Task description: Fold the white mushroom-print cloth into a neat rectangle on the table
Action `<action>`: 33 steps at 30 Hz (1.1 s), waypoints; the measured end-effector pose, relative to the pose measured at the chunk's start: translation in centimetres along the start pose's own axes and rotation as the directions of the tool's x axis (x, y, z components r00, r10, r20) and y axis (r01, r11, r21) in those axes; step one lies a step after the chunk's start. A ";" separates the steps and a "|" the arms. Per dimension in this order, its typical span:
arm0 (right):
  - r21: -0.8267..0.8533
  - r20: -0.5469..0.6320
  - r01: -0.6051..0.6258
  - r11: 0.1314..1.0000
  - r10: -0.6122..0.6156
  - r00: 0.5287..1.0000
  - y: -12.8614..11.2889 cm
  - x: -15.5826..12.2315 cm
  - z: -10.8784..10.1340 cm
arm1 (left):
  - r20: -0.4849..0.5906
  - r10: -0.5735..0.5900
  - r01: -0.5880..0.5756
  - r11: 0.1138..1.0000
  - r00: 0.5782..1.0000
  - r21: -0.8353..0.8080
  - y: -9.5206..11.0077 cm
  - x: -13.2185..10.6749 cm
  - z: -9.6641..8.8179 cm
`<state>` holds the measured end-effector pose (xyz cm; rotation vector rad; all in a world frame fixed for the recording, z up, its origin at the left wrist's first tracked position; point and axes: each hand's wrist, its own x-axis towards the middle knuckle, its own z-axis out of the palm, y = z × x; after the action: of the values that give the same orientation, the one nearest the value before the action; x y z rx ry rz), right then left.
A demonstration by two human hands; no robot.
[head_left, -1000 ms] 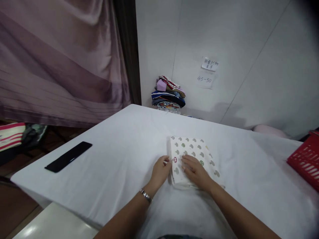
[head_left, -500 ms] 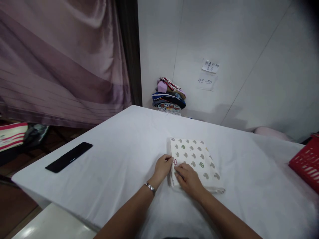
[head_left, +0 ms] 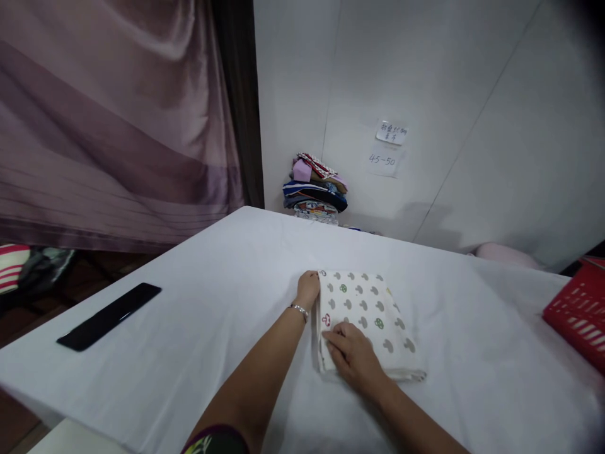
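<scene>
A folded white cloth [head_left: 363,296] printed with grey, green and red mushrooms lies on the white-covered table. My left hand [head_left: 309,288], with a metal bracelet on its wrist, is at the cloth's far left corner. Its fingers curl in around the left edge; their tips are partly hidden. On top of the cloth, close to the near part of the same edge, rests my right hand [head_left: 352,356]. The index finger is stretched toward the edge and the thumb is apart from it, with no fabric visibly gripped.
On the left of the table [head_left: 212,296] lies a black flat strip [head_left: 109,316]. A stack of folded fabrics [head_left: 316,189] stands by the wall at the back, under paper notes [head_left: 384,157]. A red plastic basket [head_left: 579,315] is at the right edge. A mauve curtain [head_left: 118,113] hangs at left.
My left hand has slid away from me along the cloth's left edge, from its middle to the far corner. The right hand stays on the cloth. The view has shifted slightly.
</scene>
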<state>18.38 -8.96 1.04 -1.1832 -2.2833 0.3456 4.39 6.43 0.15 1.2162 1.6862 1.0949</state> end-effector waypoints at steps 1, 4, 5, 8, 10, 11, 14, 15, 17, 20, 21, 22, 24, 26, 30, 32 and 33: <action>0.005 -0.006 0.003 1.000 -0.003 1.000 0.1 -0.1 0.1 | 0.010 -0.004 0.004 1.000 1.000 -0.011 -0.2 0.2 0.0; 0.018 -0.013 0.004 1.000 -0.004 1.000 0.1 -0.2 0.1 | 0.054 0.020 -0.019 0.999 0.998 -0.033 -0.8 0.4 -0.2; 0.020 -0.020 0.005 1.000 -0.004 1.000 0.1 -0.2 0.1 | 0.066 0.039 -0.037 0.999 0.997 -0.034 -1.0 0.4 -0.3; 0.028 -0.032 0.006 1.000 -0.005 0.999 0.1 -0.2 0.0 | 0.082 0.104 -0.104 0.995 0.991 -0.013 -1.4 0.5 -0.6; 0.034 -0.027 0.002 0.999 -0.001 1.000 0.0 -0.1 0.0 | 0.079 0.148 -0.150 0.989 0.986 0.020 -1.5 0.7 -0.7; 0.036 -0.025 -0.002 0.999 0.003 1.000 0.0 -0.1 -0.1 | 0.076 0.169 -0.172 0.984 0.983 0.040 -1.6 0.8 -0.8; 0.038 -0.018 -0.017 0.999 0.018 1.000 -0.2 -0.1 -0.2 | 0.066 0.229 -0.235 0.967 0.971 0.101 -1.4 1.0 -0.8; 0.037 -0.016 -0.023 0.999 0.023 1.000 -0.2 -0.1 -0.3 | 0.067 0.247 -0.254 0.960 0.967 0.119 -1.2 1.1 -0.9; 0.030 -0.014 -0.028 0.999 0.028 0.999 -0.4 0.0 -0.4 | 0.077 0.279 -0.287 0.946 0.957 0.150 -0.9 1.2 -1.0; 0.015 -0.029 -0.027 1.000 0.027 0.999 -0.3 0.1 -0.3 | 0.106 0.329 -0.344 0.922 0.938 0.179 -0.6 1.7 -1.2; 0.007 -0.039 -0.023 1.000 0.024 0.999 -0.2 0.2 -0.1 | 0.120 0.354 -0.373 0.898 0.927 0.232 -0.7 2.0 -1.2; -0.003 -0.050 -0.018 1.000 0.017 0.999 -0.1 0.3 0.1 | 0.123 0.379 -0.399 0.876 0.917 0.273 -0.8 2.2 -1.2; -0.031 -0.073 -0.002 1.000 -0.001 0.997 0.4 0.4 0.6 | 0.114 0.403 -0.418 0.854 0.908 0.309 -1.2 2.7 -1.1; -0.060 -0.090 0.015 0.998 -0.020 0.996 0.8 0.5 1.1 | 0.115 0.408 -0.423 0.857 0.906 0.294 -1.7 3.0 -1.0; -0.069 -0.092 0.026 0.997 -0.033 0.995 0.9 0.6 1.2 | 0.117 0.389 -0.406 0.873 0.914 0.271 -2.0 3.1 -0.8; -0.047 -0.077 0.010 0.999 -0.013 0.997 0.6 0.5 0.7 | 0.106 0.378 -0.393 0.881 0.920 0.263 -1.7 2.8 -0.7; -0.033 -0.068 -0.004 0.999 0.002 0.998 0.4 0.4 0.5 | 0.109 0.372 -0.388 0.884 0.922 0.260 -1.5 2.6 -0.7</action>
<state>18.22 -8.38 0.60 -1.1967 -2.2364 0.2655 2.67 8.54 -1.32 1.8011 1.6354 1.0583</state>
